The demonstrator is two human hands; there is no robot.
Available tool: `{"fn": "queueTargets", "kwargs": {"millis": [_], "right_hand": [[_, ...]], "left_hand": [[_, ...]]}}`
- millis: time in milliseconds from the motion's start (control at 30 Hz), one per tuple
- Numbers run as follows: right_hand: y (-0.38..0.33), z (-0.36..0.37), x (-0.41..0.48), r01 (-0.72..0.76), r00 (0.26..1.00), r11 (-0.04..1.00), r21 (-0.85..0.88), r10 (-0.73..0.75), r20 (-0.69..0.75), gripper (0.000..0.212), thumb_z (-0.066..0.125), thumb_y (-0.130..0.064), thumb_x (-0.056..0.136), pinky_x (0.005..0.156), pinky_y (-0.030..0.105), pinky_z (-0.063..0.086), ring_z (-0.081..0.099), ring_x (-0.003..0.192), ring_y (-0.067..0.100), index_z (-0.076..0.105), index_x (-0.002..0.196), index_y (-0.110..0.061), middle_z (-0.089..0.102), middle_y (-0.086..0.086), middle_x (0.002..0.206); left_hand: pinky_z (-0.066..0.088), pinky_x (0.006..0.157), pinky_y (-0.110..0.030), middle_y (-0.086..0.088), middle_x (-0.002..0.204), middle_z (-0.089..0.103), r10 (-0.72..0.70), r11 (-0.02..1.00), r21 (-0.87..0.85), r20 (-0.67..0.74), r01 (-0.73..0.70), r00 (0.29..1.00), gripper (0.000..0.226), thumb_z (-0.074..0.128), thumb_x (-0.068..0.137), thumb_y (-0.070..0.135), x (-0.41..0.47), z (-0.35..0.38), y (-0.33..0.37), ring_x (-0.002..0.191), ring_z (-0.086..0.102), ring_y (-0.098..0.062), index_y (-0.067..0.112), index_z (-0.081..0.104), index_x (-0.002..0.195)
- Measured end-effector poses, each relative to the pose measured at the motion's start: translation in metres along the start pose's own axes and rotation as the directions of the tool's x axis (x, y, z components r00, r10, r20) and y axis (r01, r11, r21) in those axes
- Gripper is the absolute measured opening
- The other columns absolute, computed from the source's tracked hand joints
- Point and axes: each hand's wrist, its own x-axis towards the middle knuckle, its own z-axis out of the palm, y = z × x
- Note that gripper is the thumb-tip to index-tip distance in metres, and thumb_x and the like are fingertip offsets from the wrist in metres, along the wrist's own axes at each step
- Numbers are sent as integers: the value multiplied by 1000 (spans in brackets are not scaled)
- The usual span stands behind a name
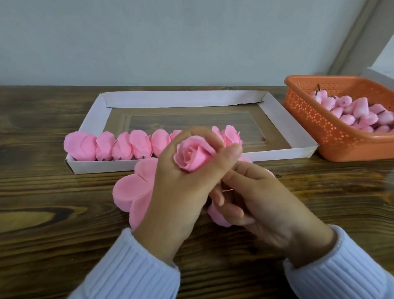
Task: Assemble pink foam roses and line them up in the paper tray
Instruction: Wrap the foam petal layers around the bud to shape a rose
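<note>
While the left hand (171, 191) pinches a rose (193, 155) just before the tray (94, 167), right hand (263, 205) fingers curled round its base, only one row (121, 146) stands inside and many buds (361, 118) wait in the basket (325, 138)

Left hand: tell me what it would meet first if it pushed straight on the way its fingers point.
The left hand, gripping a rose, points away toward the paper tray. It would likely meet the row of finished roses along the tray's near wall first, though depth is unclear.
</note>
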Motion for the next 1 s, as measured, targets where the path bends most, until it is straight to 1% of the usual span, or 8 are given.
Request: {"fn": "queueTargets", "kwargs": {"millis": [100, 200, 333, 467, 667, 833, 933, 1000], "right_hand": [[3, -1, 2, -8, 1000, 1000, 26, 7, 23, 37, 47, -21, 87, 31, 12, 23, 43, 37, 10, 47, 100, 13, 54, 9, 60], [3, -2, 3, -33, 994, 988, 153, 16, 110, 45, 51, -17, 92, 35, 14, 33, 61, 53, 15, 41, 132, 2, 58, 11, 71], [4, 0, 2, -39, 978, 966, 254, -15, 207, 31, 53, -15, 86, 40, 13, 38, 61, 58, 11, 62, 116, -13, 60, 8, 72], [5, 2, 3, -18, 984, 969, 248, -27, 179, 25, 58, -23, 81, 41, 13, 35, 53, 52, 7, 58, 94, -1, 56, 5, 61], [9, 2, 6, -11, 988, 985, 171, -15, 153, 36, 40, -20, 101, 45, 17, 37, 52, 53, 10, 50, 114, 12, 55, 6, 64], [8, 1, 5, 41, 967, 967, 253, -103, 234, 35, 55, -19, 84, 52, 20, 42, 54, 63, 10, 65, 117, -15, 51, 10, 75], [10, 0, 6, 6, 977, 980, 196, -48, 209, 37, 51, -24, 88, 51, 19, 36, 50, 57, 10, 53, 113, 4, 55, 4, 66], [12, -1, 7, -24, 983, 986, 163, -6, 181, 41, 46, -25, 93, 51, 21, 35, 48, 56, 12, 50, 111, 11, 55, 5, 66]], "left_hand": [[41, 37, -22, -22, 63, 53, -12, 999, -34, -66, 10, 998, 18, 75, 67, 37, -1, 0, 2, 33, 45, -22, 24, 62, 66], [41, 39, -22, -14, 71, 60, -27, 999, -23, -74, 25, 997, 28, 71, 70, 41, -3, -1, 3, 50, 52, -32, 16, 59, 68], [54, 54, -27, 6, 78, 68, 17, 1000, 23, -54, -16, 998, 20, 71, 69, 37, -2, 0, 4, 74, 67, -17, 22, 61, 62], [47, 39, -18, 3, 81, 70, -74, 997, 25, 51, 73, 996, 14, 74, 65, 34, -7, 3, 5, 43, 55, -3, 31, 72, 78], [39, 35, -16, 8, 89, 74, -130, 989, 76, 39, 127, 991, 18, 68, 67, 45, -8, 6, 7, 40, 50, -20, 34, 76, 79], [39, 37, -18, -13, 89, 70, -187, 982, 24, -48, 188, 981, 24, 70, 59, 49, -6, 7, 6, 42, 50, -13, 30, 74, 72], [37, 35, -16, -7, 80, 70, -184, 982, 38, -26, 185, 983, 25, 70, 59, 50, -7, 7, 7, 31, 41, -7, 30, 76, 74], [38, 35, -17, -5, 82, 72, -165, 983, 81, -13, 165, 986, 25, 68, 63, 51, -8, 7, 7, 37, 50, -23, 32, 77, 78]]}}
